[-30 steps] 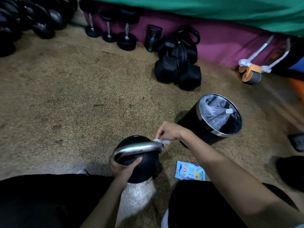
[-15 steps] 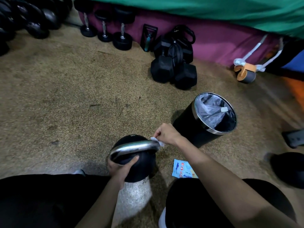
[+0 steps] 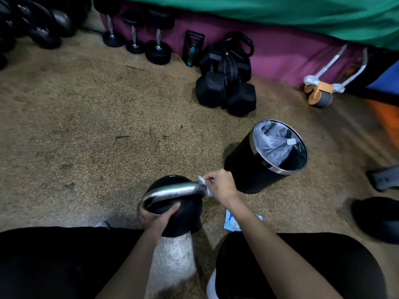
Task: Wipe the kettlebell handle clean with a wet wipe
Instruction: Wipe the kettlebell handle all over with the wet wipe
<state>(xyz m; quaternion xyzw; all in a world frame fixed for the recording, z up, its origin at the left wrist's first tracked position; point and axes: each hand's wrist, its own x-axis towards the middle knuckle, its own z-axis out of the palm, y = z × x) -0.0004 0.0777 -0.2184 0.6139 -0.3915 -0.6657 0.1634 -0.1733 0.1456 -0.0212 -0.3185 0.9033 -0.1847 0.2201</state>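
Kettlebell (image 3: 183,214) sits low-center of frame; R hand (image 3: 222,185) pinches a white wet wipe (image 3: 203,184) vs the right end of its steel handle (image 3: 172,192), most of the wipe hidden under the fingers. L hand (image 3: 154,220) is cupped round the ball's near side w/ thumb on top. Small white text on the ball is too tiny to read, & the blue packet (image 3: 234,224) lower right is half cut off by the forearm, print unreadable.

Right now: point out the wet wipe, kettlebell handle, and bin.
wet wipe (image 3: 203,184): head view, white bunch beside the fingertips.
kettlebell handle (image 3: 172,192): head view, middle of the steel bar.
bin (image 3: 244,169): head view, black outer wall.
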